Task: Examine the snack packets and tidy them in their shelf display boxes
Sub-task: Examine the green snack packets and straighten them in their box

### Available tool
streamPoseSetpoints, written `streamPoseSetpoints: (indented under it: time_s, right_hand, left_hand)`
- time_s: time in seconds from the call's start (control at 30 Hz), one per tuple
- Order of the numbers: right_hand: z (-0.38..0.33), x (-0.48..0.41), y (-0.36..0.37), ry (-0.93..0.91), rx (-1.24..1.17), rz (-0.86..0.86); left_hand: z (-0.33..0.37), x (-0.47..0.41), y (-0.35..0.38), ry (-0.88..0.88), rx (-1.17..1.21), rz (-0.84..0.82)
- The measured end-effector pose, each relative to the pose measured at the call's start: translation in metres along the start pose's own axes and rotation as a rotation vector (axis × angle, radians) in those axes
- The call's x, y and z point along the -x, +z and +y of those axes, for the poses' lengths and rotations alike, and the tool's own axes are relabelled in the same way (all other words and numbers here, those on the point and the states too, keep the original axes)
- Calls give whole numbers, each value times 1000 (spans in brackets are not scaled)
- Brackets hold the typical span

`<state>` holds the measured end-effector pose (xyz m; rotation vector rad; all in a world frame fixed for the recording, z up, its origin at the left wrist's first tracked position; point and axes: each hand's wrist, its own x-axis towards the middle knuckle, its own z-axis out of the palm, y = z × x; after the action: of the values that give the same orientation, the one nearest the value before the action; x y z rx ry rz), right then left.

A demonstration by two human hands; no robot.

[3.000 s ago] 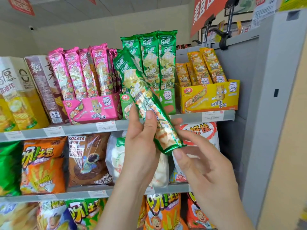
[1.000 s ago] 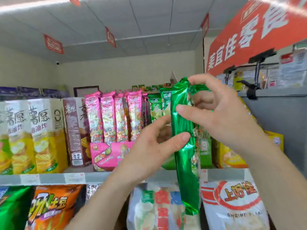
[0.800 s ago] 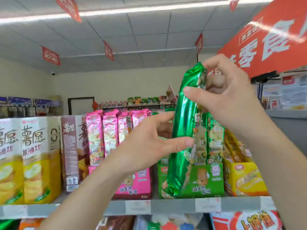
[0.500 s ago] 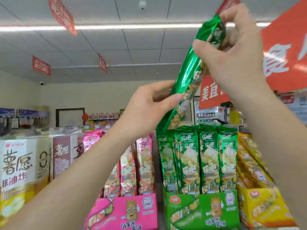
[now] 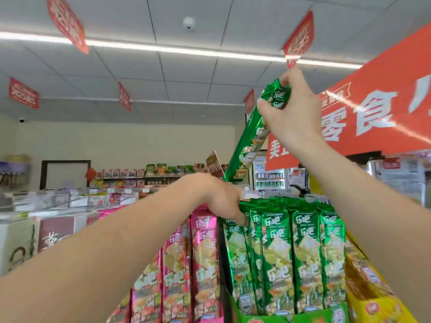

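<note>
1. The right hand's (image 5: 292, 117) fingers (image 5: 289, 74) pinch the top end of one green packet (image 5: 248, 148). It is held high above the shelf row and tilted, with its lower end aimed down-left. Held this way, its tail probably clears the standing tops before it goes in.
2. The left hand's (image 5: 221, 199) fingers (image 5: 238, 216) dip among the tops of the standing green packets (image 5: 303, 257) at the row's left end. They seem to be parting the packs to open a slot. I cannot tell whether they pinch one or only push.
3. The raised packet's lower tip hangs just above the left hand, apart from the row.
4. The row stands upright, faces forward, in the green display box (image 5: 275, 319), whose front lip keeps the feet in line.
5. Pink packets (image 5: 203, 264) stand just beside the row on the left. On the right, a yellow box (image 5: 377, 306) holds leaning orange packs.
6. Next, the packet likely needs turning upright so it slides into the gap without crumpling its neighbours.
</note>
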<state>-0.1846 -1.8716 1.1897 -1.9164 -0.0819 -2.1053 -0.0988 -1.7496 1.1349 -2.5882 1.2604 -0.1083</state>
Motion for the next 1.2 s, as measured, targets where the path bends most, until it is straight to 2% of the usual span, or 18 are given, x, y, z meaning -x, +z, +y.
streamPoseSetpoints:
  time_s: [0.2, 0.37, 0.57, 0.7, 0.8, 0.9, 1.07, 1.2]
  right_hand:
    - [10, 11, 24, 37, 166, -312]
    - [16, 14, 20, 105, 207, -452]
    - [15, 20, 16, 78, 294, -560]
    - [14, 25, 12, 146, 234, -656]
    - [12, 29, 11, 219, 146, -743]
    - [9, 29, 10, 209, 130, -732]
    - [9, 22, 10, 68, 234, -544]
    - [4, 25, 13, 94, 195, -626]
  left_hand:
    - [-3, -5, -6, 51, 26, -71]
    - [-7, -8, -2, 70, 80, 5]
    - [-13, -8, 2, 49, 207, 72]
    - [-10, -9, 7, 32, 196, -23]
    - [-8, -6, 4, 50, 189, -7]
    - [-9, 0, 3, 102, 207, 39]
    - [-8, 12, -2, 183, 187, 143]
    - [3, 23, -6, 219, 71, 192]
